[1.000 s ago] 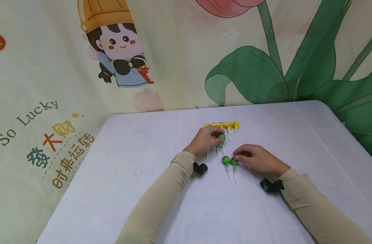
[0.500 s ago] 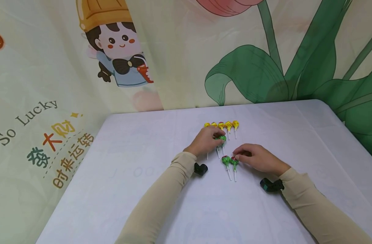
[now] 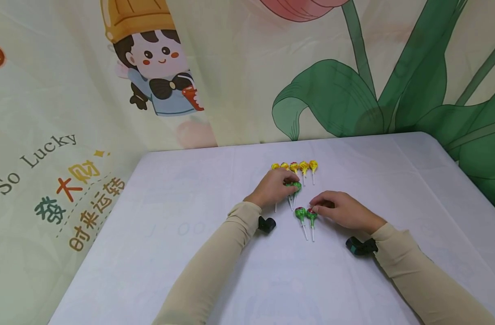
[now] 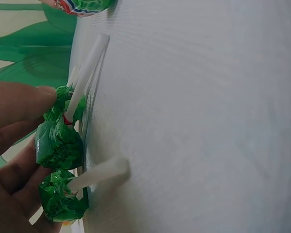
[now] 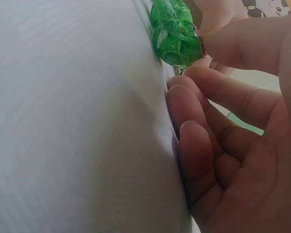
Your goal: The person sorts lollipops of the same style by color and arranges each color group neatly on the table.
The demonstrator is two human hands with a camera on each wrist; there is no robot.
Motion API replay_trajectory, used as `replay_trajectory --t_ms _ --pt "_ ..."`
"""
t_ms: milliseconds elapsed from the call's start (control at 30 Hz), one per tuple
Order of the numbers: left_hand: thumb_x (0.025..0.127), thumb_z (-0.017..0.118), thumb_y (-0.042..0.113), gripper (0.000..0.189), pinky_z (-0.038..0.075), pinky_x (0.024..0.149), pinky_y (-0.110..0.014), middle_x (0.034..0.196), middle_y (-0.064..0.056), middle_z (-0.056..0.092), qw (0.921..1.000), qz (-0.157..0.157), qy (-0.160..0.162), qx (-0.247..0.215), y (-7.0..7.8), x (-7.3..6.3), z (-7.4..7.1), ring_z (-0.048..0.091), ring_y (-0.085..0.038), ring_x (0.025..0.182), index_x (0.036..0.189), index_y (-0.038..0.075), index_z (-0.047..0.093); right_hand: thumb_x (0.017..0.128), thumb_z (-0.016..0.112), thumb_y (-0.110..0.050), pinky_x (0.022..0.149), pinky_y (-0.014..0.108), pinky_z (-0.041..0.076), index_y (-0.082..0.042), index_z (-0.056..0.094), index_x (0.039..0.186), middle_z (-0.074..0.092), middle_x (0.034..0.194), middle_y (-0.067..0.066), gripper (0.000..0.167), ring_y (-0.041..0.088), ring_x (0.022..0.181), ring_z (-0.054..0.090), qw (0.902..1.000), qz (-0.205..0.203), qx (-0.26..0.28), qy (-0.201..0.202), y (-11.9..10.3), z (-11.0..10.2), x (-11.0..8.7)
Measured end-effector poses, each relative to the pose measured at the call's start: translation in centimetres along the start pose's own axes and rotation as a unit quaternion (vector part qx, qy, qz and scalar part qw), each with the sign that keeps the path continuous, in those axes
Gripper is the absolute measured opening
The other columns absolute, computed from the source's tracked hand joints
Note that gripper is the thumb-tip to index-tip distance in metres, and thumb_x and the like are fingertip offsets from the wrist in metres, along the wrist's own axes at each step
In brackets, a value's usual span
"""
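In the head view, my left hand (image 3: 275,186) pinches the head of a green-wrapped lollipop (image 3: 297,186) at the right end of the second row. Its white stick leans toward the stick beside it. The left wrist view shows green lollipops (image 4: 60,145) close together by my thumb and fingers; my hand partly hides that row from above. Nearer the front, two more green lollipops lie side by side. My right hand (image 3: 346,210) holds the right-hand lollipop (image 3: 312,215) at its head, thumb against the wrapper and index fingertip by its edge, while the left-hand lollipop (image 3: 300,214) lies untouched.
A row of several yellow lollipops (image 3: 303,167) lies behind my left hand, sticks toward me. All rest on a white-covered table (image 3: 190,194). Behind its back edge hangs a printed cloth (image 3: 239,90).
With my left hand, the green lollipop has come slightly toward me, and its stick has swung left to its neighbour. My right hand stays in place.
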State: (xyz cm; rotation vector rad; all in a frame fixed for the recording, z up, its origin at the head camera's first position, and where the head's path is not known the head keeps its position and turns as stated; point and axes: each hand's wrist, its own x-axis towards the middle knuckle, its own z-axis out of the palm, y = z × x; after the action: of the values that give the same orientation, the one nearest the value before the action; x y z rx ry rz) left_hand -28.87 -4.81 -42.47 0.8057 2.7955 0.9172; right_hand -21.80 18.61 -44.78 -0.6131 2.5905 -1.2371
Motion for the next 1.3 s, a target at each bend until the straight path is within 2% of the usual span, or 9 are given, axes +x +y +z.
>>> replay_trajectory --t_ms 333,500,800,1100,1300 --pt "0.093 0.072 0.017 0.023 0.049 0.089 -0.025 0.108 0.002 0.068 0.9995 0.008 0.015 -0.025 -0.3 0.0 -0.1 0.061 -0.011 0.1 0.115 0.011 0.074 0.099 0.064 -0.026 0.089 0.039 0.05 -0.013 0.07 0.118 0.068 0.112 -0.003 0.023 0.018 0.099 0.059 1.0 -0.004 -0.002 0.001 -0.1 0.0 0.0" --pt "0.096 0.069 0.019 0.022 0.049 0.088 -0.025 0.108 0.005 0.067 0.9986 0.005 0.025 -0.047 -0.7 -0.3 -0.3 0.06 -0.009 0.1 0.117 0.013 0.074 0.099 0.065 -0.027 0.089 0.039 0.05 -0.014 0.07 0.118 0.068 0.111 -0.003 0.024 0.017 0.099 0.059 1.0 -0.005 -0.004 0.0 -0.2 0.0 0.0" --pt "0.099 0.064 0.021 0.023 0.051 0.088 -0.029 0.113 0.003 0.067 0.9902 -0.013 0.083 -0.112 -1.7 -2.2 -1.3 0.062 -0.013 0.099 0.117 0.01 0.074 0.099 0.065 -0.03 0.089 0.039 0.049 -0.014 0.07 0.12 0.067 0.111 -0.004 0.026 0.018 0.098 0.058 0.9999 -0.003 -0.009 -0.008 -0.1 0.0 0.2" --pt "0.099 0.065 0.02 0.023 0.051 0.089 -0.031 0.113 0.0 0.067 0.9854 -0.023 0.104 -0.133 -2.6 -3.6 -1.4 0.063 -0.015 0.099 0.116 0.007 0.073 0.098 0.067 -0.03 0.085 0.038 0.049 -0.014 0.07 0.119 0.066 0.107 -0.004 0.027 0.019 0.095 0.057 0.9998 -0.002 -0.015 -0.011 -0.1 0.0 0.1" --pt "0.099 0.065 0.021 0.021 0.05 0.089 -0.03 0.111 0.005 0.068 0.982 -0.032 0.122 -0.14 -2.8 -4.5 -1.4 0.062 -0.012 0.098 0.114 0.011 0.074 0.096 0.069 -0.03 0.081 0.034 0.05 -0.013 0.069 0.119 0.065 0.102 -0.004 0.028 0.019 0.092 0.057 0.9997 -0.007 -0.017 -0.013 0.0 0.0 0.0"
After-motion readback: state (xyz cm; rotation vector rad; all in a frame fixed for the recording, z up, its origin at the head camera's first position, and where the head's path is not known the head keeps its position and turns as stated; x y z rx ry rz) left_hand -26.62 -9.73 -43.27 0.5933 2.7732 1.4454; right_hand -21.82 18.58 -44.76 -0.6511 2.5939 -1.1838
